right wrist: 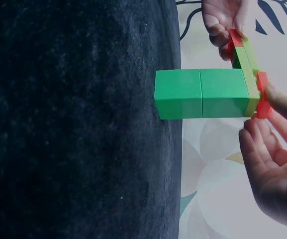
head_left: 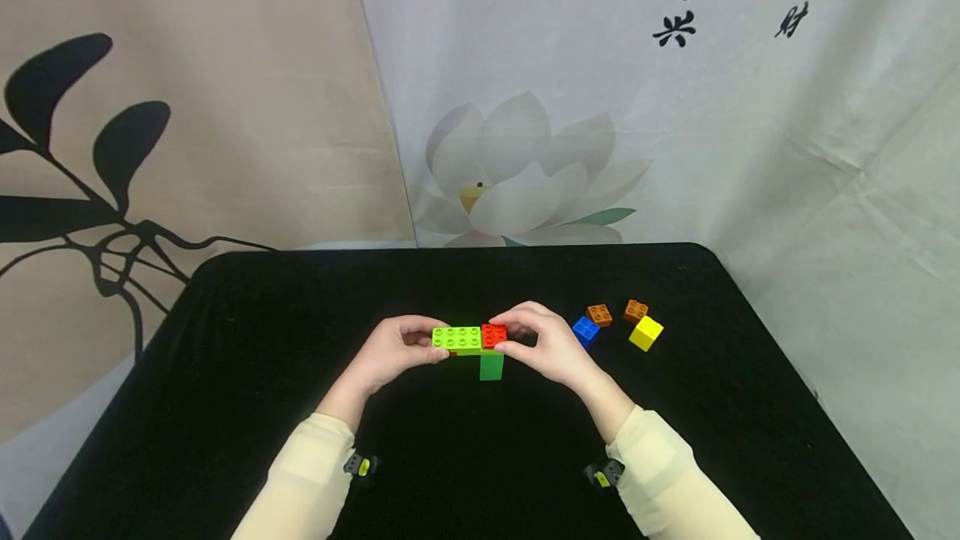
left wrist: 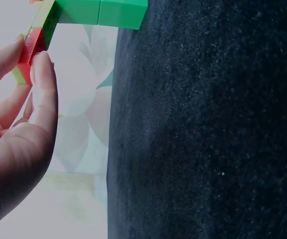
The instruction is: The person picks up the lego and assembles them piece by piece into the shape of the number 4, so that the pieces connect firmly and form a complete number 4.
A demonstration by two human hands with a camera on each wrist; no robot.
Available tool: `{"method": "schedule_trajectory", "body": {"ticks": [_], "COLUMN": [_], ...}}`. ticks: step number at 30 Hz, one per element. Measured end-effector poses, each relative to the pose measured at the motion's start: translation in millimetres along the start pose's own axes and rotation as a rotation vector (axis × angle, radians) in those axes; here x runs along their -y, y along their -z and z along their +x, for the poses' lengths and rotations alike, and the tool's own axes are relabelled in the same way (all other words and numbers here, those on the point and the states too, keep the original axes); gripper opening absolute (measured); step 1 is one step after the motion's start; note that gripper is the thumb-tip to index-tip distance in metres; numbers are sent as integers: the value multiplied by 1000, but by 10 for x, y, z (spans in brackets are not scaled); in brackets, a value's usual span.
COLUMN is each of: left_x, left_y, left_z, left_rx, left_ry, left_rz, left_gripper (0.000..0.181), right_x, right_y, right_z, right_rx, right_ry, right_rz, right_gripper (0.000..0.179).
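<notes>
Pinching it from either side, a person's two bare hands had a toy-brick build (head_left: 467,343) between them, near the middle of a black-covered table (head_left: 450,473). The left hand (head_left: 396,350) gripped its left end, thumb on the near side, where a lime-green brick (head_left: 454,338) lay on top and a red piece (left wrist: 32,44) showed beneath it. The right hand (head_left: 551,344) had thumb and fingers closed on a red brick (head_left: 493,335) at the other end, right beside the lime one, studs facing up. Under that came a lime layer (right wrist: 253,94), and below it two green blocks (right wrist: 205,93) stacked into an upright leg; I couldn't tell whether its foot touched the cloth. Past the right hand sat some loose bricks: a blue brick (head_left: 586,330) just beside an orange brick (head_left: 599,315), then a second orange brick (head_left: 635,311) with a yellow brick (head_left: 646,333) close on its near side. Behind the table hung a pale backdrop (head_left: 525,23) printed with a large lotus (head_left: 525,182).
</notes>
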State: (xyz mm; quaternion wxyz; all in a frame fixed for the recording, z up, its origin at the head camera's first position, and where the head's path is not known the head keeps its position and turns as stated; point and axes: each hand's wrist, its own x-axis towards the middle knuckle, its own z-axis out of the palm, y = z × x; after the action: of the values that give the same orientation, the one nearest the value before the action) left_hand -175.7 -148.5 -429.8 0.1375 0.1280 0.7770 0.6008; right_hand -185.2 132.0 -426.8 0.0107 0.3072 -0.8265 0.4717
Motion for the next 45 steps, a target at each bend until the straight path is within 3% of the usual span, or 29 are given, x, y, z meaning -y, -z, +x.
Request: {"method": "schedule_trajectory", "body": {"ticks": [28,45], "left_x": [-16,8], "left_y": [-9,-13], "left_z": [7,7], "left_rx": [-4,-4], "left_ry": [-7,-16], "left_rz": [5,8], "left_gripper": [35,35], "right_x": [8,-9], "right_y": [-14,-20], "right_z": [11,1], "right_rx": [26,21], "right_ry": [-48,-17], "right_rz": [-20,-22], "right_gripper": [27,28]}}
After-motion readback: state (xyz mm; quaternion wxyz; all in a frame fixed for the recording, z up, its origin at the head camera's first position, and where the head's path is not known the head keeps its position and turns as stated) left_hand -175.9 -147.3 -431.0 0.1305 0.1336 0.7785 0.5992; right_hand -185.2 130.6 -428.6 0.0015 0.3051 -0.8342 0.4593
